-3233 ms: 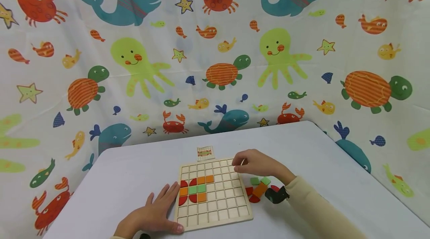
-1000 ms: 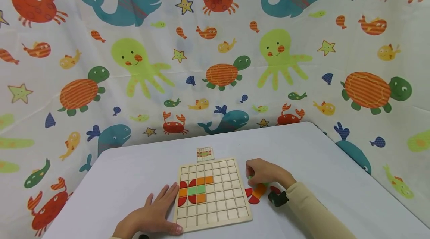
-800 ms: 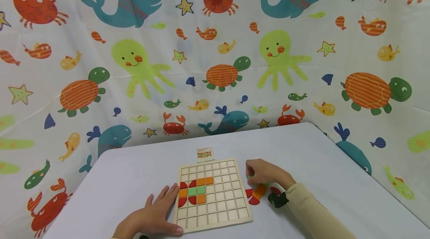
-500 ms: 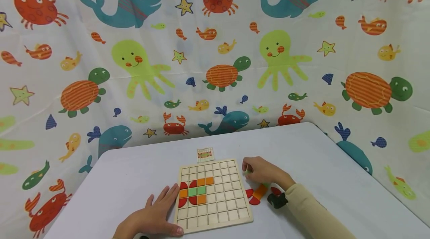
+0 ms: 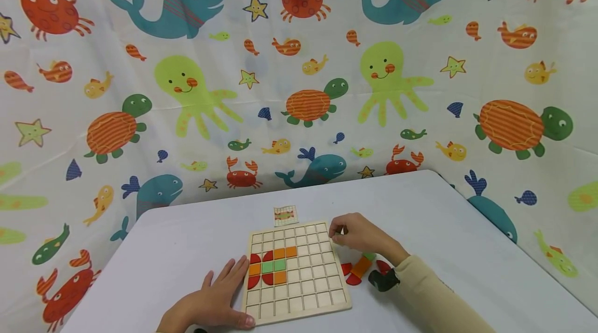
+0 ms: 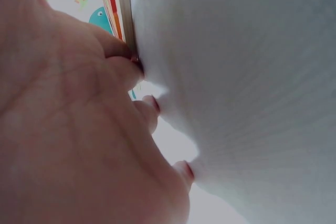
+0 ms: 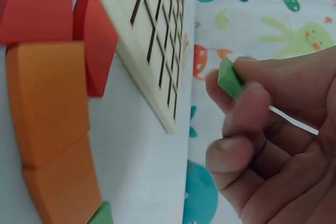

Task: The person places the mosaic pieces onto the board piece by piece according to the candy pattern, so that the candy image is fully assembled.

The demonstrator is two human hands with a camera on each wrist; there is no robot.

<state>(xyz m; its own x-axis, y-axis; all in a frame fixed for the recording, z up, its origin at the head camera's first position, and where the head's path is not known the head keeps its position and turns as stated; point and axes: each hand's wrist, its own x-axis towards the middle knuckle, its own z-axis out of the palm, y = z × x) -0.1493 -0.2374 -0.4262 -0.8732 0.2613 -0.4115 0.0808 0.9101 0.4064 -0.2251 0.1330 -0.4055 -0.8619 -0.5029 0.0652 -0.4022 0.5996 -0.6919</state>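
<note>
My right hand (image 5: 357, 231) pinches a green block (image 7: 229, 78) between thumb and finger, just off the right edge of the wooden grid board (image 5: 308, 281). In the head view the fingers hide that block. My left hand (image 5: 215, 291) lies with spread fingers along the board's left edge, its fingertips on the table in the left wrist view. Toward the left of the board sit red quarter-round pieces (image 5: 268, 279), orange squares (image 5: 280, 276) and green squares (image 5: 279, 264) in the cells.
Right of the board lie loose pieces: orange blocks (image 5: 361, 266), red rounded pieces (image 5: 353, 279) and a green piece (image 5: 370, 256). A small pattern card (image 5: 285, 215) lies behind the board. A curtain printed with sea animals (image 5: 308, 104) hangs behind the white table (image 5: 205, 229).
My right hand went from near the board to the loose pieces, took up a green block and is back near the board's upper right edge. The left hand stays in place.
</note>
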